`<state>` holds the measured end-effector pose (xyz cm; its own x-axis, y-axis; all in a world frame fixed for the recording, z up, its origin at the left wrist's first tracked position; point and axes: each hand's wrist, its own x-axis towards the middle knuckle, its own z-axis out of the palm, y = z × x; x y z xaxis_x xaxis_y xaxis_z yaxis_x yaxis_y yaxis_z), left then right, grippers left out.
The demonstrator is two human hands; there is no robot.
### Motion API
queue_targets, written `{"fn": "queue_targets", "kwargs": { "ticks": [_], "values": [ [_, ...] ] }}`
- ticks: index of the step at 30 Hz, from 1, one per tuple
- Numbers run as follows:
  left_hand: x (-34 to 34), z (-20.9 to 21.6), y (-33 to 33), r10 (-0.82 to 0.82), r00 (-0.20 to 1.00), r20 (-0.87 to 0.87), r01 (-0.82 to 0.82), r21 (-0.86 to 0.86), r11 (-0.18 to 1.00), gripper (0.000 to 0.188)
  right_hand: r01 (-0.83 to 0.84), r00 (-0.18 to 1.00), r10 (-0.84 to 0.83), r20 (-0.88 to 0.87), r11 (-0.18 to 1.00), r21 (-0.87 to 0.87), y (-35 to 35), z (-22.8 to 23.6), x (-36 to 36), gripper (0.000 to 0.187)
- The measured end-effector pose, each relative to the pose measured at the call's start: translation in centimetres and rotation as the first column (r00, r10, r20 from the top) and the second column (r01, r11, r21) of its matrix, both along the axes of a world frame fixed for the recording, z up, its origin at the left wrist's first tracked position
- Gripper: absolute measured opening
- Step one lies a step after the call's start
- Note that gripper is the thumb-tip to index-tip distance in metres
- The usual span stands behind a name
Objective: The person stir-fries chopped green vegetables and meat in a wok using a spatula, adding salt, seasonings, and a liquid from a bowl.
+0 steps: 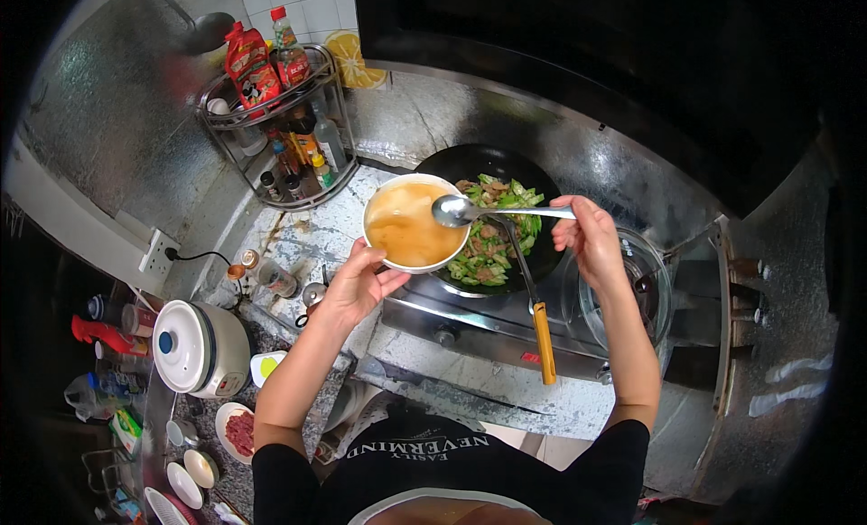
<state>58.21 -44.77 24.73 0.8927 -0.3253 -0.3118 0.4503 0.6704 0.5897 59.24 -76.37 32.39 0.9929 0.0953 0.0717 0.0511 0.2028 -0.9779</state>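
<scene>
My left hand (357, 286) holds a white bowl (415, 223) of cloudy yellow-brown liquid by its lower rim, tilted at the left edge of a black wok (533, 186). My right hand (591, 236) grips the handle of a metal spoon (456, 211), whose bowl rests over the white bowl's right rim. The wok sits on a steel gas stove (479, 322) and holds sliced green vegetables with pieces of meat (492, 241). A spatula with an orange handle (543, 340) lies in the wok, its handle pointing toward me.
A wire corner rack (275, 128) with bottles and sauce packets stands at the back left. A white rice cooker (199, 349), small dishes, a plate of raw meat (237, 432) and jars crowd the counter at left. A glass lid (632, 290) lies right of the wok.
</scene>
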Motion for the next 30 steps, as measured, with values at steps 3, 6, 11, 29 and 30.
{"fn": "queue_targets", "kwargs": {
  "ticks": [3,6,11,29,30],
  "values": [
    [-0.1,0.5,-0.7,0.019,1.0,0.011,-0.019,0.024,1.0,0.044,-0.033,0.998,0.041,0.048,0.989,-0.143,1.5,0.0,-0.2,0.033],
    [-0.1,0.7,-0.9,0.0,1.0,0.02,0.0,0.036,0.999,0.045,-0.054,0.996,0.067,0.067,0.982,-0.182,2.4,-0.3,-0.3,0.034],
    [0.0,0.3,-0.7,-0.018,1.0,-0.003,0.018,0.01,1.0,0.044,-0.115,0.991,0.11,-0.069,0.991,-0.062,2.4,-1.5,0.1,0.032],
    [0.5,-1.4,0.6,-0.008,0.999,-0.043,0.009,0.006,1.0,0.047,0.04,0.994,-0.03,-0.107,0.995,0.09,-0.3,-0.1,1.1,0.029],
    [0.6,-1.6,0.9,-0.01,0.999,-0.046,0.01,0.005,1.0,0.047,0.053,0.993,-0.041,-0.112,0.993,0.101,-0.8,-0.3,1.1,0.028]
  ]
}}
